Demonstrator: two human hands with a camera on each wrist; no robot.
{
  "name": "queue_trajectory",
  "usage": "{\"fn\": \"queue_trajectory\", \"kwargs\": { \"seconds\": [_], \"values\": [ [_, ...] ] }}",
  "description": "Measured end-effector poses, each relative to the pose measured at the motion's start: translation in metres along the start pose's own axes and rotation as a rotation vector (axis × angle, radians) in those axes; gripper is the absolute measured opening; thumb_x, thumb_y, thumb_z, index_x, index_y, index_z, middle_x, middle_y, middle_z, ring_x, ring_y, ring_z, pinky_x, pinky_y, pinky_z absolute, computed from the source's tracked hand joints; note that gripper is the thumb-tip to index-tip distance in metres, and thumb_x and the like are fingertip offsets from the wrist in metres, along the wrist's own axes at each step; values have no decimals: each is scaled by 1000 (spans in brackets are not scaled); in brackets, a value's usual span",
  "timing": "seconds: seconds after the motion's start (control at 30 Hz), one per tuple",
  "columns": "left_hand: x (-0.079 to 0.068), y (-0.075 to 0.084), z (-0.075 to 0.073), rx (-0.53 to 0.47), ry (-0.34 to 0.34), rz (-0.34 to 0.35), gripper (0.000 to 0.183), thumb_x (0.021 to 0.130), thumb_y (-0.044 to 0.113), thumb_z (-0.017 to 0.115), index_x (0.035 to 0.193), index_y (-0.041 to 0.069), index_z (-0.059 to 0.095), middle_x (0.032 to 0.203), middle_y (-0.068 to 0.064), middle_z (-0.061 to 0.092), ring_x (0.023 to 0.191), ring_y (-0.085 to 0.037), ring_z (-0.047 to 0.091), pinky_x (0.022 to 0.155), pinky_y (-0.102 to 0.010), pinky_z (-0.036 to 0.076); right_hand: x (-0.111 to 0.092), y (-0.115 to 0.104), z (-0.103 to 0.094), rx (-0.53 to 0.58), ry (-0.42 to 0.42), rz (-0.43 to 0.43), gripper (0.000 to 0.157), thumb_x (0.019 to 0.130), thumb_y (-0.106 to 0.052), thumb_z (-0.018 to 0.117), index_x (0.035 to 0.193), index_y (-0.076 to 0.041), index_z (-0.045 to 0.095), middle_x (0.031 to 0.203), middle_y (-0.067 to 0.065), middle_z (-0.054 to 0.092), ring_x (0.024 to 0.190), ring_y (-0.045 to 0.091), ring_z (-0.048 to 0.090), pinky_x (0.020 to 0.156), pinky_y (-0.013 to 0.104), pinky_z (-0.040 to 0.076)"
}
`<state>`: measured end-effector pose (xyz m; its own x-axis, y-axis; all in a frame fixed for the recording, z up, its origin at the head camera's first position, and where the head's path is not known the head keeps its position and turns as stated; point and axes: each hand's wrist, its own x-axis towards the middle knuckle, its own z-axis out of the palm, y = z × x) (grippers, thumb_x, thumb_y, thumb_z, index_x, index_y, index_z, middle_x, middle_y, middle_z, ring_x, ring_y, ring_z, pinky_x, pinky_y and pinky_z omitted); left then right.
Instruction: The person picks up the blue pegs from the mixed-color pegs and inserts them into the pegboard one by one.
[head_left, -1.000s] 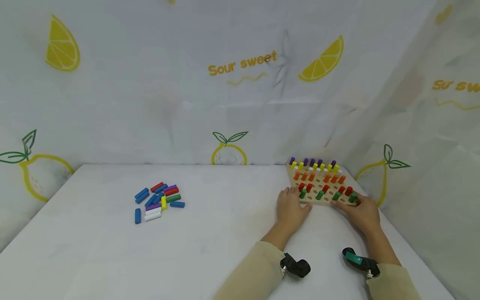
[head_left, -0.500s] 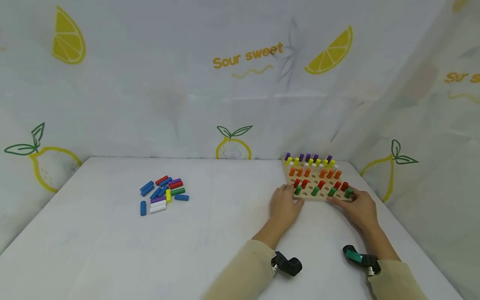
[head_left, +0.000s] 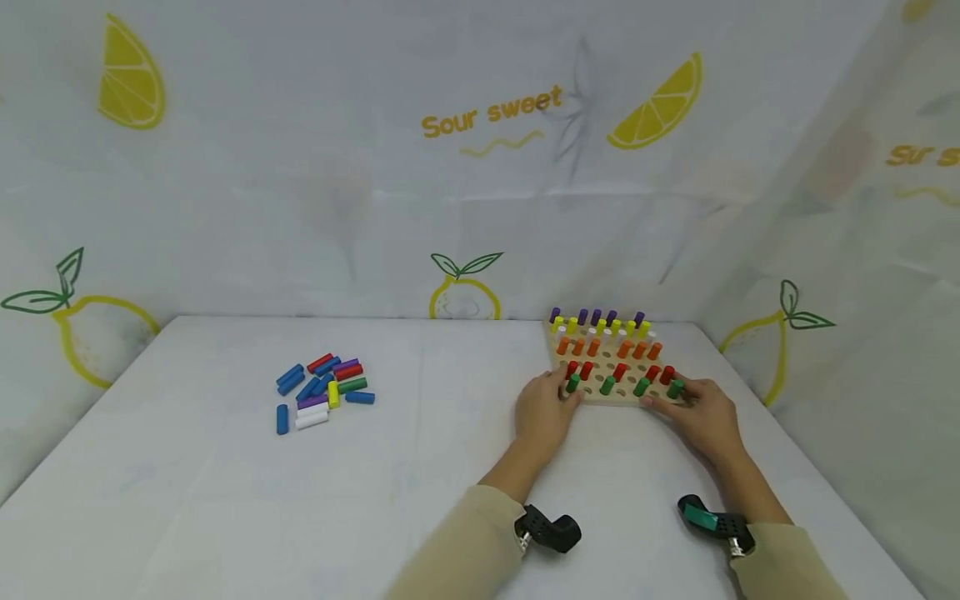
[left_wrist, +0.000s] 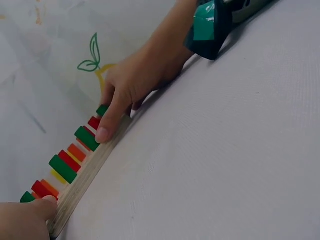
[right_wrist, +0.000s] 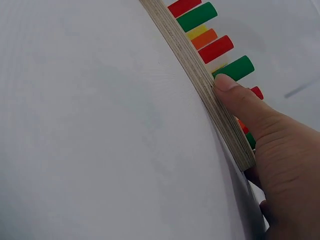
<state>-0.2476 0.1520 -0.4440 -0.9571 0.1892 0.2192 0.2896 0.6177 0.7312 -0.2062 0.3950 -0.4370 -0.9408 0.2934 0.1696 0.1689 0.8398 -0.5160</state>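
Note:
A wooden pegboard (head_left: 611, 401) lies at the back right of the table, with upright pegs in rows of purple, yellow, white, orange, red and green. My left hand (head_left: 542, 410) grips its near left corner, thumb at the front edge. On the near right corner my right hand (head_left: 705, 417) holds it, fingers along the side. In the right wrist view the thumb presses the board's layered edge (right_wrist: 192, 75) beside a green peg (right_wrist: 240, 68). The left wrist view shows both hands on the board, with the fingers of the left mostly out of frame.
Loose pegs lie on the left of the white table (head_left: 225, 517): several blue, with red, purple, green, yellow (head_left: 333, 395) and white (head_left: 312, 421) ones. A white printed curtain (head_left: 300, 208) hangs behind the table and along its right side.
Both hands have moved the pegboard a little to the left along the table, gripping its near corners throughout. The loose pegs stay where they were; the head view has shifted slightly.

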Motion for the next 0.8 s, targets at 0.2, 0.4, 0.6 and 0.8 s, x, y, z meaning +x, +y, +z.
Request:
{"fn": "queue_trajectory", "kwargs": {
  "seconds": [0.2, 0.4, 0.6, 0.8],
  "values": [
    [-1, -4, -6, 35, 32, 2, 52, 92, 36, 74, 139, 18, 62, 101, 1, 75, 76, -8, 55, 67, -22, 47, 1, -4, 0, 10, -37, 34, 95, 86, -61, 71, 148, 5, 44, 148, 36, 46, 138, 54, 40, 112, 67, 36],
    [-1, -17, -14, 47, 74, 40, 49, 91, 37, 74, 136, 18, 65, 90, 3, 74, 72, -9, 55, 63, -21, 44, 0, -11, 3, 34, -19, 7, 85, 89, -57, 71, 142, 6, 51, 142, 36, 51, 136, 54, 44, 111, 67, 37],
    [-4, -36, -29, 120, 82, 83, 50, 90, 42, 74, 134, 19, 66, 113, 1, 77, 90, -15, 70, 72, -26, 54, -5, -25, 9, 44, -23, -51, 76, 91, -50, 71, 139, 6, 55, 138, 35, 56, 133, 54, 47, 109, 68, 38],
    [-6, -54, -48, 136, 88, 104, 51, 89, 44, 74, 133, 20, 67, 112, -1, 78, 81, -12, 67, 74, -27, 54, -9, -41, 18, 41, -58, -93, 81, 87, -50, 76, 140, 7, 54, 138, 35, 56, 132, 53, 49, 108, 66, 42]
  ]
}}
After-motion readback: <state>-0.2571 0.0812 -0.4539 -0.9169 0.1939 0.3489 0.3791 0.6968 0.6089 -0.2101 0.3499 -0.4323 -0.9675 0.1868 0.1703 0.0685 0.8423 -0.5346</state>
